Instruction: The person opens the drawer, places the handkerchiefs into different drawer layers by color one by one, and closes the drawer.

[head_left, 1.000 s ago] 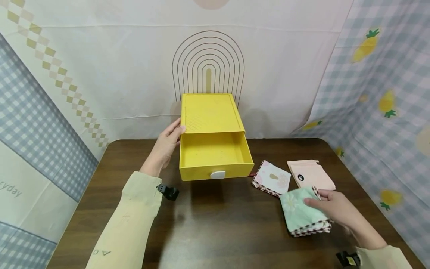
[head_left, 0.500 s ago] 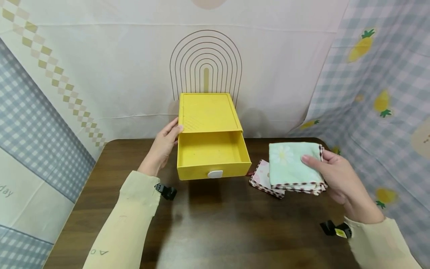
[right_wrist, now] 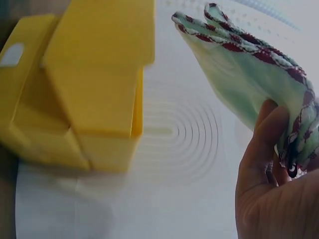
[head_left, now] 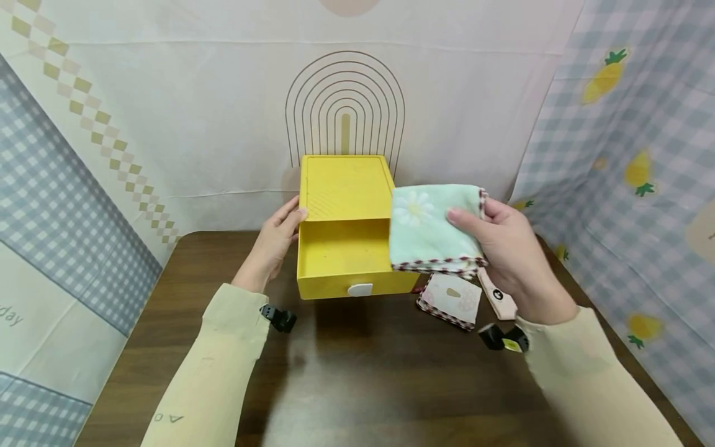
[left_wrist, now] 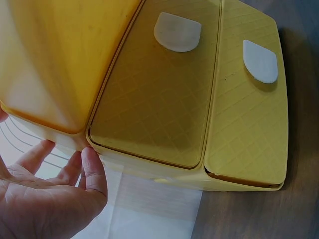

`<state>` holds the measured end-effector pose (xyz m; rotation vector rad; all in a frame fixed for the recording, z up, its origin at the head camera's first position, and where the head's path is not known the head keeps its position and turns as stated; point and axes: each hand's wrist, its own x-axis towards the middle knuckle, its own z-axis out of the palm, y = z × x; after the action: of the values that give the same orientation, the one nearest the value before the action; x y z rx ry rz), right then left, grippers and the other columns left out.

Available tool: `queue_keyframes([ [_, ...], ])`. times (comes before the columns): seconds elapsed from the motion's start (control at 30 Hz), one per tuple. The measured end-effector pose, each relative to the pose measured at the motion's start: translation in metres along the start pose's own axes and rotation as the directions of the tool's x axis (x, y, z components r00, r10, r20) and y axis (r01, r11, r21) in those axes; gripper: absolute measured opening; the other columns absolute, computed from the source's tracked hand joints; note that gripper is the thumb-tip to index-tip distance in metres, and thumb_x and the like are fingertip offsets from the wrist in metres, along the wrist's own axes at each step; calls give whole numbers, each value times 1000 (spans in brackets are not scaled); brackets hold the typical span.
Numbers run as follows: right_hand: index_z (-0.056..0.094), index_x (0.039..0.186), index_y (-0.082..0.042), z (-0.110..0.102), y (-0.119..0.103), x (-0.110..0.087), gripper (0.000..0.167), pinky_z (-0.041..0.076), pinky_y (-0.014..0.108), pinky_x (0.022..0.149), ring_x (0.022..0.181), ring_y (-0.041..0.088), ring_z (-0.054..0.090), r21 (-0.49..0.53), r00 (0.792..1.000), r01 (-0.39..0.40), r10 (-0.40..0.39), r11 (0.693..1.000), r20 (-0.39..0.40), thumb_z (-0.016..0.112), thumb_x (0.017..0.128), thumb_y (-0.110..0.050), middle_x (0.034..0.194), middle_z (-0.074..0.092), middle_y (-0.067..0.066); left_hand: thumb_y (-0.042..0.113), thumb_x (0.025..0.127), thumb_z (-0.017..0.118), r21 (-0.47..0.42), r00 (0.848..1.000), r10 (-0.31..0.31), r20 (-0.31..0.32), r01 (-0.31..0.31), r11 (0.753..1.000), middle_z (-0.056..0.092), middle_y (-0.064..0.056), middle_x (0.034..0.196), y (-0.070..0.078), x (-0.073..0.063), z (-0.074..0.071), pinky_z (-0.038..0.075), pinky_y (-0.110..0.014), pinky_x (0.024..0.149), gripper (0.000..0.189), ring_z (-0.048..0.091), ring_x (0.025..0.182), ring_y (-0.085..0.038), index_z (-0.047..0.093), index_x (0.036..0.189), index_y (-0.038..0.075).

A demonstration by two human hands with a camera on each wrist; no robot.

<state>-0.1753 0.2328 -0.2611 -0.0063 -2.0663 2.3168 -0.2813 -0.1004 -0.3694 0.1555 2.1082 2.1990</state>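
A yellow drawer cabinet [head_left: 346, 186] stands at the back of the table with its top drawer [head_left: 343, 248] pulled out; no contents show in the part I can see. Against the cabinet's left side rests my left hand [head_left: 274, 242], its fingertips touching the side wall in the left wrist view. My right hand [head_left: 514, 257] pinches a folded mint-green towel [head_left: 432, 226] with a daisy and a checked border, thumb in front. The towel is in the air, covering the right part of the drawer in the head view.
On the brown table [head_left: 346, 379], right of the cabinet, lie a folded white and pink towel [head_left: 451, 298] and a pink cloth [head_left: 499, 298], partly hidden by my right hand. Two lower drawers [left_wrist: 154, 94] are closed. Fabric hangs behind and on both sides.
My right hand has lifted the green towel off the table and carried it left and up to the open drawer. My left hand has stayed at the cabinet's side.
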Motion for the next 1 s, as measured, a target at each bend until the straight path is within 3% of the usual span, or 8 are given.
queue_keyframes([
  [0.07,62,121,-2,19,-1,7,48,58,31,65,75,19,70,-2,1000,-3,3,1000,-7,80,81,-21,95,70,9,48,94,58,3,1000,-1,3,1,1000,42,4,148,0,0,-1,35,-40,107,62,45,126,-19,37,150,33],
  [0.3,63,124,-5,78,6,28,48,57,36,73,85,23,70,36,996,-13,10,999,90,80,82,-19,107,68,14,47,95,57,22,1000,-7,6,7,1000,42,4,148,-1,0,-3,35,-40,106,59,46,126,-21,36,150,35],
  [0.47,67,119,-8,94,29,46,42,57,33,74,83,22,69,-138,989,-79,95,987,115,79,83,-26,105,68,13,48,96,56,26,1000,-3,13,2,1000,44,2,146,-2,1,-4,35,-42,106,59,45,127,-22,36,150,35],
  [0.63,69,108,-5,91,49,56,34,56,30,68,72,19,66,-296,978,-129,171,947,119,77,84,-29,93,68,12,50,95,56,9,1000,3,24,-3,1000,43,4,147,-1,2,-1,35,-41,106,60,44,127,-20,36,150,35],
  [0.83,67,94,-5,95,52,55,22,51,26,58,62,16,58,-471,979,-71,151,879,135,75,86,-24,79,62,8,51,95,56,22,1000,1,11,-1,1000,41,5,149,0,1,-1,35,-42,105,61,44,127,-20,36,150,35],
  [1.0,56,87,-4,97,54,54,22,45,28,51,55,17,49,-594,977,-13,136,805,163,70,90,-21,72,50,7,51,95,56,20,1000,-4,11,4,1000,40,5,149,-1,0,-1,35,-42,105,60,44,126,-19,36,150,35],
])
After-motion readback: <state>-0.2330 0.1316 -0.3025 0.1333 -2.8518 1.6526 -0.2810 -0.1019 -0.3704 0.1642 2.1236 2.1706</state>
